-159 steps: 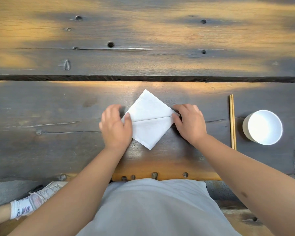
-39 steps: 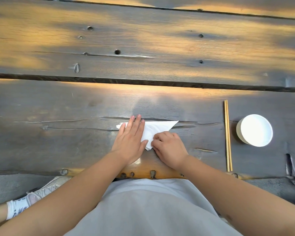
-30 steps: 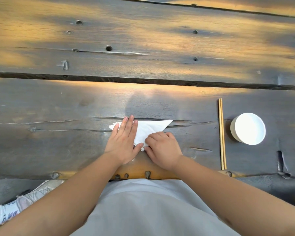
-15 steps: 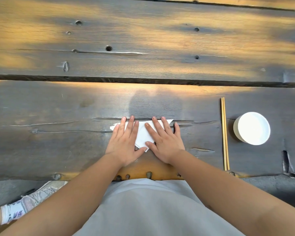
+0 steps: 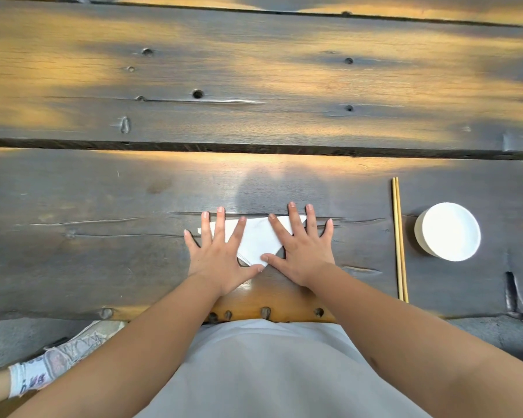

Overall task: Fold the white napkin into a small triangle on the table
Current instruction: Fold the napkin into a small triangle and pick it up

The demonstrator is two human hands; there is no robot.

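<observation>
- napkin (image 5: 255, 241): white, folded into a triangle, flat on the table (image 5: 103, 260). Long edge on the far side, point toward the person, near the table's front edge.
- left hand (image 5: 216, 251): lies palm-down on the left part of the napkin, fingers spread wide. Not pinching anything, just pressing flat. Thumb tip sits at the napkin's near point.
- right hand (image 5: 304, 250): palm-down on the right part of the napkin, fingers also splayed wide, no grasp. Thumb tip touches the napkin's near point, almost meeting the left thumb.
- middle strip of the napkin shows bare between the two hands; its left tip sticks out past the left hand's fingers, its right tip shows between the right hand's fingers.
- layered edges show along the napkin's lower left side, next to the left thumb.
- chopsticks (image 5: 399, 236): a pair, lying parallel and touching, well right of the napkin, running front to back.
- bowl (image 5: 449, 232): white, round, further right of the napkin, just beyond the chopsticks, not touching them.
- shoe (image 5: 73, 349): off the table, below and left of the napkin, with a white sock (image 5: 26, 380) beside it.
</observation>
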